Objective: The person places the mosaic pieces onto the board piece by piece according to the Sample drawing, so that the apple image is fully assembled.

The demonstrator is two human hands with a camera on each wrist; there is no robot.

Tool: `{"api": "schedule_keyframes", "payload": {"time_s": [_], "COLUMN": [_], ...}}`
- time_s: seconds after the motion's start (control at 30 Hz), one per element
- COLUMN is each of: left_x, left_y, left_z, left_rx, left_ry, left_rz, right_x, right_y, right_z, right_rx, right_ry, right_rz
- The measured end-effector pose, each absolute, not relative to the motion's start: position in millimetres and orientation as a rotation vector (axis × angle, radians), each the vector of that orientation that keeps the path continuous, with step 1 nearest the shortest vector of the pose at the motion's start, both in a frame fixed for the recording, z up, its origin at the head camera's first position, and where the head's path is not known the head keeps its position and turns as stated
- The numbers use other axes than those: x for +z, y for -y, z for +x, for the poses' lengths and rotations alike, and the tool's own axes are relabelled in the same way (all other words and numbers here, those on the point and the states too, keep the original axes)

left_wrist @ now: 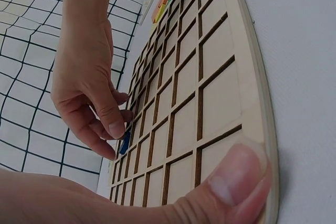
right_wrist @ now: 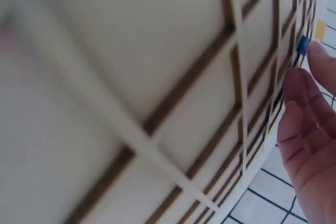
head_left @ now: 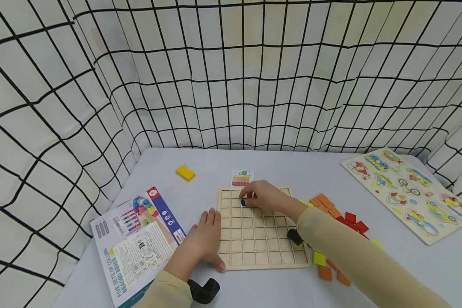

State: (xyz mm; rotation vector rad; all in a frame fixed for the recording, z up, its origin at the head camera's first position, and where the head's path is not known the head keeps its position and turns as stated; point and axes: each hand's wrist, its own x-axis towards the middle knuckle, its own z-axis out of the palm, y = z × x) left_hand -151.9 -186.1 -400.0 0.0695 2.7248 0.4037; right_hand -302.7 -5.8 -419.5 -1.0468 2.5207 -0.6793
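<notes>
A wooden grid board [head_left: 250, 246] with square cells lies in the middle of the table in the head view. Near its far left part my right hand [head_left: 263, 194] pinches a small blue tile [head_left: 244, 202] between thumb and fingertips, low over the cells. The blue tile [left_wrist: 125, 142] shows beside the right thumb in the left wrist view, and again as a blue square [right_wrist: 303, 44] in the right wrist view. My left hand [head_left: 205, 237] rests along the board's left edge with fingers extended, its thumb [left_wrist: 239, 174] touching the near left corner.
Orange tiles [head_left: 325, 201], red tiles [head_left: 352, 222] and a yellow-green tile [head_left: 319, 258] lie right of the board. A picture card [head_left: 241, 178] sits behind it, a yellow block [head_left: 185, 173] back left. A printed box [head_left: 138, 248] lies left, a picture puzzle board [head_left: 412, 192] right. Black netting [head_left: 254, 81] surrounds the table.
</notes>
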Motion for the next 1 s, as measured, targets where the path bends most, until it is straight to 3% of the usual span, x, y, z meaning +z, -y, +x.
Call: {"api": "schedule_keyframes", "payload": {"time_s": [0.7, 1.0], "left_x": [-415, -409], "left_y": [165, 185], "left_z": [-158, -158], "left_rx": [0.409, 0.406], "left_ry": [-2.703, -2.713], "left_rz": [0.132, 0.083], "right_x": [-422, -384], "right_y": [-25, -96], "right_z": [-294, -321], "right_rx": [-0.756, -0.945], "right_ry": [-2.595, -2.659], "right_rz": [-0.886, -0.806]}}
